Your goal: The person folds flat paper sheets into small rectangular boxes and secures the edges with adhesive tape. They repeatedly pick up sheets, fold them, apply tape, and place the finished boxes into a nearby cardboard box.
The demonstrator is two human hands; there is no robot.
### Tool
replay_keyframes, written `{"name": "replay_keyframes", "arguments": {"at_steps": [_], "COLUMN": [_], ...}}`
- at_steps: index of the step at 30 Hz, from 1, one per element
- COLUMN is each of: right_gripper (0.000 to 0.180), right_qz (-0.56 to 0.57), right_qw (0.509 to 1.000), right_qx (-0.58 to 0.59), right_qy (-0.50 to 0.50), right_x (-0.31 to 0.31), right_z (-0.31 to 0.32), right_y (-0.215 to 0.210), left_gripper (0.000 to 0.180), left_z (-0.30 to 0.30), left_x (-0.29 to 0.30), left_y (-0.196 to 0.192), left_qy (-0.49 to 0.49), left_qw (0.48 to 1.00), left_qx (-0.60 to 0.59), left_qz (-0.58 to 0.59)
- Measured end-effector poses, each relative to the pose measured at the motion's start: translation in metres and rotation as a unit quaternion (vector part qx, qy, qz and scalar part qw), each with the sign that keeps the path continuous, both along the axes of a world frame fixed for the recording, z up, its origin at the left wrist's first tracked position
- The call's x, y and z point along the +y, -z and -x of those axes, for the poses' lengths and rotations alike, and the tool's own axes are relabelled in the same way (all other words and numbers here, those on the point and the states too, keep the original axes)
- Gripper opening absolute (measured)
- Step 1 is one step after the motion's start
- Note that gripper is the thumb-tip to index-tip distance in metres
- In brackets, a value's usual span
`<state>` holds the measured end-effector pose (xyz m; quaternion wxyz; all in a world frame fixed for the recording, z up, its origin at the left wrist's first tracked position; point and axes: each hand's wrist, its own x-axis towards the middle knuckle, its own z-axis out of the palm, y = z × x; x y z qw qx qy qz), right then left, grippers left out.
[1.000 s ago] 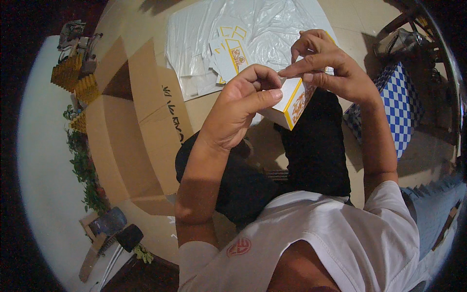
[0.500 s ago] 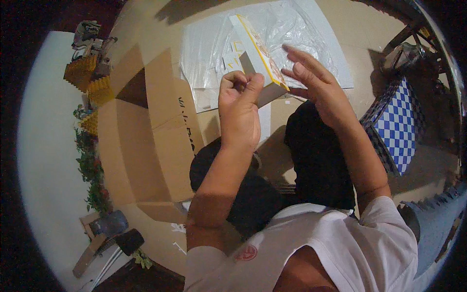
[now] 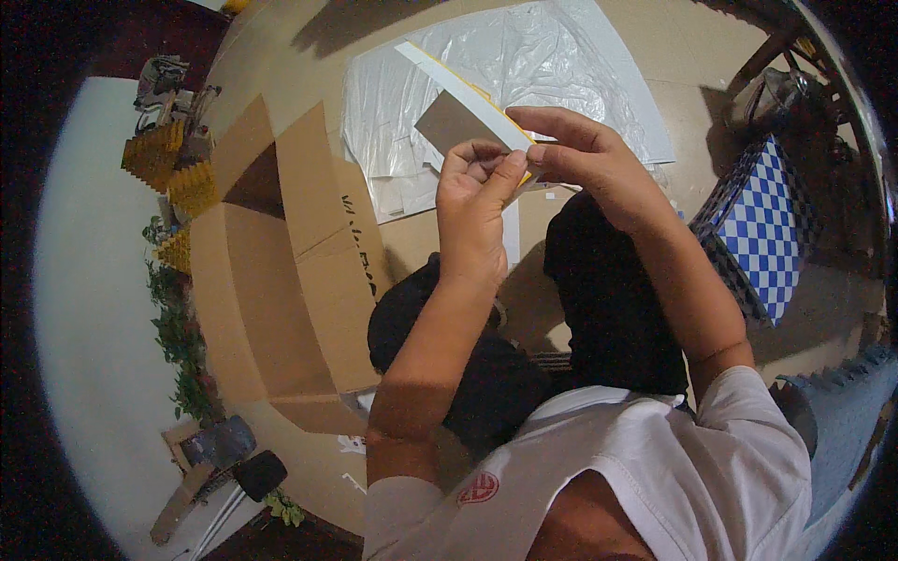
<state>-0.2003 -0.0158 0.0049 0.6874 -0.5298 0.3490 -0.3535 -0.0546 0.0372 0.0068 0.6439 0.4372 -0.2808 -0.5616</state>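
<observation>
A thin cardboard carton [image 3: 468, 93], white with a yellow edge and a grey-brown inner flap, is held up in front of me. My left hand [image 3: 482, 201] pinches its near end between thumb and curled fingers. At the same end my right hand [image 3: 599, 168] has its thumb against the corner, close to the left thumb, with the index finger bent along the yellow edge. The printed side is turned away from view. Below the carton, a clear plastic sheet [image 3: 552, 65] lies over white board on the floor, with flat white pieces partly showing.
On the left stands a large brown cardboard box [image 3: 267, 290] with raised flaps. Yellow folded pieces [image 3: 154, 150] and leafy plants [image 3: 173, 327] line the left side. A blue-and-white checkered stack [image 3: 772, 234] sits at the right, near a metal pot [image 3: 786, 103].
The carton has turned, so its printed face no longer shows and its grey-brown flap does. My right hand has come in from beside it onto its near corner.
</observation>
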Motion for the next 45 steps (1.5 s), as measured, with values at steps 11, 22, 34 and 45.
{"name": "replay_keyframes", "arguments": {"at_steps": [11,22,34,45], "right_gripper": [0.05,0.046,0.043,0.03], "right_qz": [0.039,0.016,0.009,-0.043], "right_qw": [0.998,0.997,0.995,0.994], "right_qx": [-0.043,-0.07,-0.07,-0.094], "right_qy": [-0.012,-0.036,-0.073,-0.041], "right_x": [-0.012,-0.013,-0.017,-0.024], "right_z": [0.006,0.01,0.009,0.016], "right_y": [0.008,0.002,0.006,0.026], "left_gripper": [0.015,0.014,0.014,0.017], "left_z": [-0.011,-0.017,-0.019,-0.006], "left_x": [-0.002,-0.006,-0.009,-0.015], "left_y": [-0.005,-0.011,-0.004,-0.003], "left_qy": [0.138,0.132,0.117,0.07], "left_qw": [0.979,0.977,0.978,0.983], "left_qx": [-0.142,-0.162,-0.153,-0.124], "left_qz": [-0.053,-0.049,-0.084,-0.116]}}
